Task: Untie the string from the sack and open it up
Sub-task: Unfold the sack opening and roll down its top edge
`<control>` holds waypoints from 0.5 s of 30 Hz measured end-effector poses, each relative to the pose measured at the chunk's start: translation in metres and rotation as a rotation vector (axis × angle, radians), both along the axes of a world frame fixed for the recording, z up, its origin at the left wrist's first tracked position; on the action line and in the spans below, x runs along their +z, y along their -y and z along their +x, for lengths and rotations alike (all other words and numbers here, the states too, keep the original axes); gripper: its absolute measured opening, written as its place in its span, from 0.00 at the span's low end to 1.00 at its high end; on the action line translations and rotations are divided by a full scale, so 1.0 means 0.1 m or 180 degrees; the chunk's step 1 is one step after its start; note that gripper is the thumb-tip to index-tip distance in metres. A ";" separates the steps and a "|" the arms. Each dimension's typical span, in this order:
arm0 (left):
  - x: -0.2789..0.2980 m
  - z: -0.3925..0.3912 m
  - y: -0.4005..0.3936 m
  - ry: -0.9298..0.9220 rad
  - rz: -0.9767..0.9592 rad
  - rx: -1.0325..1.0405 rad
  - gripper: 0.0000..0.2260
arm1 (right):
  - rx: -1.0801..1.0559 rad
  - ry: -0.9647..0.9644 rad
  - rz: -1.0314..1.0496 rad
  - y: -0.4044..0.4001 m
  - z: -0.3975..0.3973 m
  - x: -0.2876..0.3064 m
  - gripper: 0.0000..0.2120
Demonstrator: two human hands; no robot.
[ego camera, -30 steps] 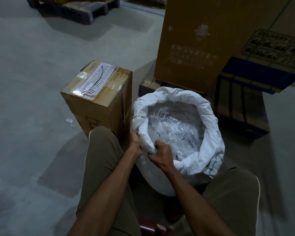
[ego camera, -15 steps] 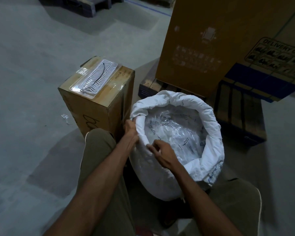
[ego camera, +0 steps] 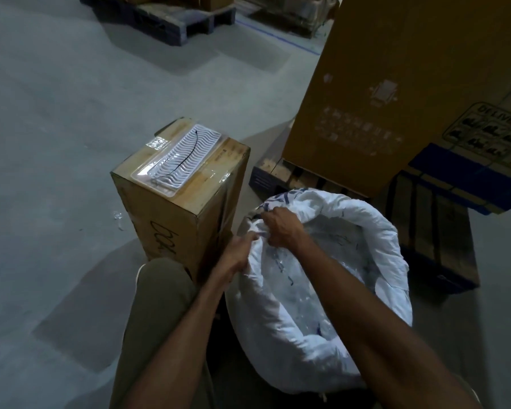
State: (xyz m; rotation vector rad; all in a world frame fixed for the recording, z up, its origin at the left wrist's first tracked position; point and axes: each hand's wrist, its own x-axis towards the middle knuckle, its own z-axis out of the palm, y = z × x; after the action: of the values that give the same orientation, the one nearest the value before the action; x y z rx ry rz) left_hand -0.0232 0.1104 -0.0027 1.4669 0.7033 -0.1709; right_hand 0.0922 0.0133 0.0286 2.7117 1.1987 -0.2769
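White woven sack [ego camera: 384,249] stands open between your knees, its rim rolled down. Your left hand [ego camera: 239,251] and right hand [ego camera: 281,227] both pinch its far-left rim. Just beyond stands a taped cardboard box [ego camera: 171,214].

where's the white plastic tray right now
In the head view, left of centre: the tray lies on top of the small box, just left of the sack.
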 end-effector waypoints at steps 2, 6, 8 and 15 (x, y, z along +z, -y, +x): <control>0.05 -0.07 -0.01 -0.0287 0.1828 -0.0433 0.31 | -0.0149 -0.0191 -0.0079 -0.06 0.09 0.08 0.21; 0.06 0.00 0.09 0.0107 0.3533 -0.1144 0.46 | -0.0147 -0.0568 -0.0646 -0.19 0.22 0.17 0.18; 0.05 0.18 0.12 0.0194 0.3348 -0.1483 0.47 | -0.0178 -0.0839 -0.0998 -0.23 0.31 0.21 0.22; 0.14 0.84 -0.24 -0.0280 0.2128 -0.2304 0.21 | 0.0526 0.0026 -0.0287 0.18 0.55 0.08 0.49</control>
State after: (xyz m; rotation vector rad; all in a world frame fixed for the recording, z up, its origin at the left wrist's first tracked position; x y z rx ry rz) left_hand 0.0610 0.1341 0.0112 2.3314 0.2645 -0.5993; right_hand 0.1472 -0.0047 0.0371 2.5175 1.3636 -0.2897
